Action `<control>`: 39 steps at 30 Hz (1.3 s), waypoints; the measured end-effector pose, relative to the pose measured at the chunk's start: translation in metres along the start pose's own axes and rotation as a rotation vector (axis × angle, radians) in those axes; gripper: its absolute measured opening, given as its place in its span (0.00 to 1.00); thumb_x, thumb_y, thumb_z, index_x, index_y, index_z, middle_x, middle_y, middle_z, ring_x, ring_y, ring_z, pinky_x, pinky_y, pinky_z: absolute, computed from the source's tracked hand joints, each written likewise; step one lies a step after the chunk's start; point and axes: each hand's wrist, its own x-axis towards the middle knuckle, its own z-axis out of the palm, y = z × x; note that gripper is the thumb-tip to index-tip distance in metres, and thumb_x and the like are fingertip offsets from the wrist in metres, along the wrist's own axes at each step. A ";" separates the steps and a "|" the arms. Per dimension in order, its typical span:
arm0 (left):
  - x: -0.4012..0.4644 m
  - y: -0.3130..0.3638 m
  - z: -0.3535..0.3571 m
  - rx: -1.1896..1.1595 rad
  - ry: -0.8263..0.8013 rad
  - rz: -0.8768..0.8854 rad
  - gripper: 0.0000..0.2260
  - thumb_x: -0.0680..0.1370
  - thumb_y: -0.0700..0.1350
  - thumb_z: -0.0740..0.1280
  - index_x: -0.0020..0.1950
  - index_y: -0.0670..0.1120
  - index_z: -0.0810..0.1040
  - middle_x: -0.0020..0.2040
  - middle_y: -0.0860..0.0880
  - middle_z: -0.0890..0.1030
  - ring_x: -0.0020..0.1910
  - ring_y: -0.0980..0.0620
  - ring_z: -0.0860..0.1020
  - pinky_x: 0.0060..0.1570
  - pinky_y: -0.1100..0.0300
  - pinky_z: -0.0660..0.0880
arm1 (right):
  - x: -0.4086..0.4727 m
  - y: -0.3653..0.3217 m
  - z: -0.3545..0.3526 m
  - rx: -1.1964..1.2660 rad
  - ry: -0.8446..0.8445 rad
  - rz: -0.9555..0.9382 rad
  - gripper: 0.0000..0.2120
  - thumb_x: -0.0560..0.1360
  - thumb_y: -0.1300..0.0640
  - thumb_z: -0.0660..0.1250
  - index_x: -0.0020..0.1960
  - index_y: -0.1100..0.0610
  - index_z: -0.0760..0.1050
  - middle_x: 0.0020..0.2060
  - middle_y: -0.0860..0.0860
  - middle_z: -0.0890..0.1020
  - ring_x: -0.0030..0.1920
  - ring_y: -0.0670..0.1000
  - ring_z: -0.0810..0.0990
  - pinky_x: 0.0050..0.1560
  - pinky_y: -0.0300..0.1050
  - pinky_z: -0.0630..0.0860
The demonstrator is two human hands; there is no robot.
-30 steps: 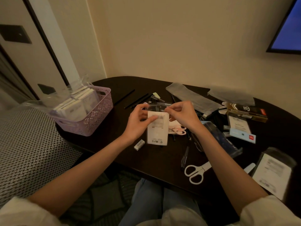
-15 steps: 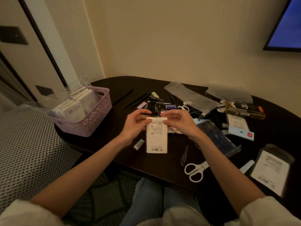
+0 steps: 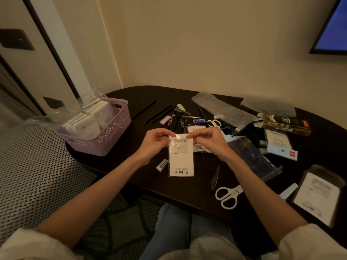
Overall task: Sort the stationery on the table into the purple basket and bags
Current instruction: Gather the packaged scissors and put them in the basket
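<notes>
Both hands, left [image 3: 152, 145] and right [image 3: 208, 142], pinched the top edge of a white packet [image 3: 181, 156]; it hung upright over the table [image 3: 187, 188], long axis pointing down toward the person, right of the basket [image 3: 112, 132].

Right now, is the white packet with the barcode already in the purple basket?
No, the white packet is pinched at its top edge by the left hand and the right hand, apart from the purple basket.

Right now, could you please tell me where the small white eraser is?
In the head view, the white eraser lies on the dark table near its front edge, just left of the white packet and below the left hand.
</notes>
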 end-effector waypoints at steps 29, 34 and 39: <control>-0.004 0.018 0.003 0.026 -0.018 -0.116 0.10 0.77 0.36 0.66 0.59 0.41 0.78 0.51 0.48 0.84 0.49 0.56 0.83 0.44 0.63 0.81 | -0.001 -0.012 0.008 -0.048 0.119 -0.008 0.12 0.70 0.67 0.73 0.50 0.54 0.79 0.48 0.49 0.84 0.48 0.43 0.83 0.48 0.36 0.80; -0.005 0.023 -0.006 -0.162 -0.047 -0.137 0.12 0.78 0.36 0.66 0.60 0.41 0.79 0.53 0.46 0.84 0.53 0.51 0.83 0.50 0.57 0.81 | -0.001 -0.021 0.001 0.111 0.104 0.038 0.13 0.71 0.68 0.71 0.53 0.56 0.81 0.47 0.48 0.84 0.48 0.42 0.83 0.44 0.33 0.79; -0.004 0.032 -0.015 -0.339 0.015 -0.131 0.12 0.79 0.40 0.66 0.61 0.40 0.78 0.55 0.42 0.84 0.54 0.47 0.83 0.53 0.54 0.80 | 0.009 -0.034 0.002 0.277 0.109 0.070 0.11 0.72 0.69 0.70 0.52 0.58 0.81 0.46 0.51 0.86 0.49 0.47 0.84 0.49 0.40 0.81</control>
